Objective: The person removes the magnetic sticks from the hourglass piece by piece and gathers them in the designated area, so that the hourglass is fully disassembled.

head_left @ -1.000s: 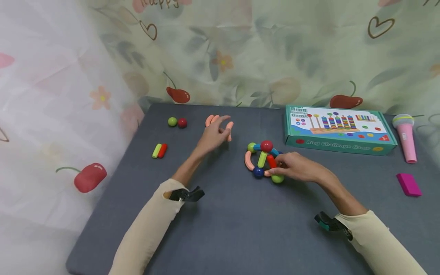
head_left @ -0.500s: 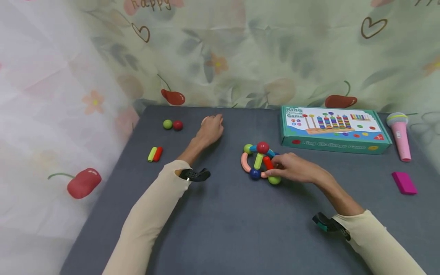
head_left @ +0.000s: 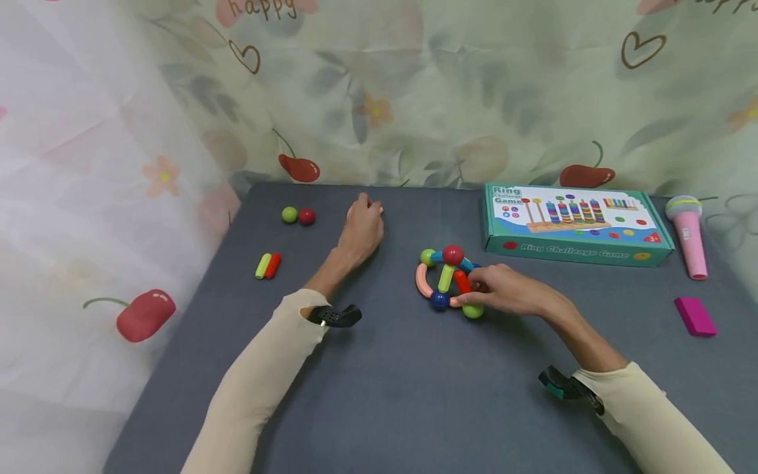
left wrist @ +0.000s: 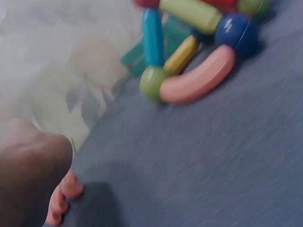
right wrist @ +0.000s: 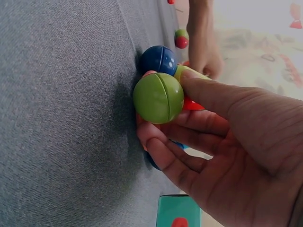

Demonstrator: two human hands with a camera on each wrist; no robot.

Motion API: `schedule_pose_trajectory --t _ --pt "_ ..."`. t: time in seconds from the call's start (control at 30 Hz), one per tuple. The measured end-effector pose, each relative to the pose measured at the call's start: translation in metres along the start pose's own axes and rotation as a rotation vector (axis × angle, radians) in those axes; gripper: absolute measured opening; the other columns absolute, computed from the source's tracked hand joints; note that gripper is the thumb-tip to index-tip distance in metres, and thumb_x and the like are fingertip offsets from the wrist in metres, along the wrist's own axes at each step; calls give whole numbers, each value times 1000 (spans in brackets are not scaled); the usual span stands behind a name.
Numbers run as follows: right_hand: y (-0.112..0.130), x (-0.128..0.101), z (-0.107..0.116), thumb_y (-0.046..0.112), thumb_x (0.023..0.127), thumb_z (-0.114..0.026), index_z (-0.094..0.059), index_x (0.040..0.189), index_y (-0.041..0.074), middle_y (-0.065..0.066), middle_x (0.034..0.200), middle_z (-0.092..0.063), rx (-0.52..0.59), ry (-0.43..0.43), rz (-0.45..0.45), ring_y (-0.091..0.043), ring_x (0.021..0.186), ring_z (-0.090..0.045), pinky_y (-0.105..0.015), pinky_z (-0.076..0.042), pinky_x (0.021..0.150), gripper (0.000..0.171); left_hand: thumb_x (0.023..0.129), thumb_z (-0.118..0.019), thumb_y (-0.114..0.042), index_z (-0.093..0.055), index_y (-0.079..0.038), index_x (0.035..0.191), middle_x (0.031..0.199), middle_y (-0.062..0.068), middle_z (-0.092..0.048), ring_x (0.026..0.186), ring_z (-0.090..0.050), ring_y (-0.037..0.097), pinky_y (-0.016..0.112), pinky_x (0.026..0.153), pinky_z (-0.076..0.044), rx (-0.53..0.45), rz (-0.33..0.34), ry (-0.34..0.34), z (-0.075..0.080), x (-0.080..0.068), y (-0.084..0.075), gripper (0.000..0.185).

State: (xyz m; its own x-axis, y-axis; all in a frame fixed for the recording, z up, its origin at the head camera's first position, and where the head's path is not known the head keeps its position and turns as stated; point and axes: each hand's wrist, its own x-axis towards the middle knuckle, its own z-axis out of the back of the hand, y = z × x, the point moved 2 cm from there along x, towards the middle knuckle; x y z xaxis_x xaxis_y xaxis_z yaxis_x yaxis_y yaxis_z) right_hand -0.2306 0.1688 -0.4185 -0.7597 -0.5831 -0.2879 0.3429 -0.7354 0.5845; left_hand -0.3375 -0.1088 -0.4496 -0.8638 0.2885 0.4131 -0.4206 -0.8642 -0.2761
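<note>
My right hand [head_left: 509, 288] grips the near right side of a ball-and-rod magnetic toy frame resting on the table. In the right wrist view its thumb and fingers close round the frame behind a green ball [right wrist: 158, 98], beside a navy ball [right wrist: 158, 60]. A curved salmon rod [left wrist: 199, 78], a blue rod [left wrist: 152, 38] and a yellow rod [left wrist: 182, 53] show in the left wrist view. At the back of the table my left hand [head_left: 362, 227] curls over loose curved salmon rods [left wrist: 61, 198]; their ends stick out below it, and its fingertips are hidden.
Left of the left hand lie a green ball [head_left: 289, 214] and red ball [head_left: 306, 216], with a lime rod [head_left: 263, 266] and red rod [head_left: 273, 266] nearer. At right are a game box [head_left: 577, 227], a pink toy microphone [head_left: 689, 237] and a magenta block [head_left: 695, 316].
The left hand has come down over the salmon rods, its spread fingers now curled and covering most of them. The right hand keeps its hold, and the frame has stayed in place.
</note>
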Motion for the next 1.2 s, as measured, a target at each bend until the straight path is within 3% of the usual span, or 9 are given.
schedule_pose_trajectory --t 0.2,0.27,0.33,0.43,0.53,0.7,0.9,1.03,1.2 --pt "0 -1 0 39 100 -70 -64 89 10 1 71 -51 13 -7 12 -14 65 -50 -25 -37 59 31 104 -54 -3 -71 4 120 104 18 -65 86 -67 25 32 77 -59 -162 -200 -166 18 -24 -56 25" --pt "-1 -2 0 37 101 -69 -64 89 10 1 71 -51 19 -14 30 -14 64 -49 -25 -37 59 30 103 -59 -7 -73 1 117 103 13 -68 86 -67 20 27 77 -58 -209 -311 -216 24 -34 -77 21" --pt "-1 -3 1 34 102 -68 -64 93 10 1 74 -53 33 -16 54 -13 66 -50 -24 -39 59 26 102 -64 -10 -74 -2 113 103 10 -70 87 -67 18 24 79 -58 -209 -485 -239 29 -42 -97 18" --pt "-2 -5 2 26 103 -67 -68 108 8 0 87 -65 43 -22 111 -13 74 -56 -23 -45 65 20 100 -71 -18 -76 -6 112 107 6 -73 94 -67 17 24 87 -56 -129 -758 -186 32 -54 -121 18" --pt "-3 -6 3 19 103 -66 -68 122 3 -3 102 -72 44 -24 152 -12 83 -59 -22 -49 73 25 101 -71 -24 -75 -10 118 116 2 -74 99 -65 16 23 88 -54 -7 -888 -71 30 -62 -134 22" --pt "-3 -5 3 17 103 -65 -67 126 -1 -5 111 -76 41 -16 177 -10 89 -64 -21 -54 82 29 102 -68 -29 -70 -16 129 127 -3 -72 103 -63 14 23 88 -51 178 -841 40 28 -68 -139 30" --pt "-4 -5 2 22 104 -64 -66 128 5 -2 110 -75 65 -9 182 -13 91 -64 -24 -54 82 29 105 -64 -31 -73 -22 118 116 -7 -71 95 -61 11 23 79 -47 376 -803 1 29 -70 -140 18" --pt "-4 -4 1 25 102 -68 -66 119 5 -1 96 -69 58 -17 167 -14 82 -59 -23 -50 72 27 104 -66 -29 -74 -21 112 109 -5 -70 95 -62 12 23 80 -48 432 -790 -15 29 -73 -140 15" --pt "-5 -3 1 30 99 -72 -70 117 6 0 82 -60 47 -25 109 -14 73 -55 -23 -45 65 29 100 -72 -29 -76 -18 115 108 -3 -71 99 -63 13 24 90 -52 403 -735 9 32 -77 -137 19"
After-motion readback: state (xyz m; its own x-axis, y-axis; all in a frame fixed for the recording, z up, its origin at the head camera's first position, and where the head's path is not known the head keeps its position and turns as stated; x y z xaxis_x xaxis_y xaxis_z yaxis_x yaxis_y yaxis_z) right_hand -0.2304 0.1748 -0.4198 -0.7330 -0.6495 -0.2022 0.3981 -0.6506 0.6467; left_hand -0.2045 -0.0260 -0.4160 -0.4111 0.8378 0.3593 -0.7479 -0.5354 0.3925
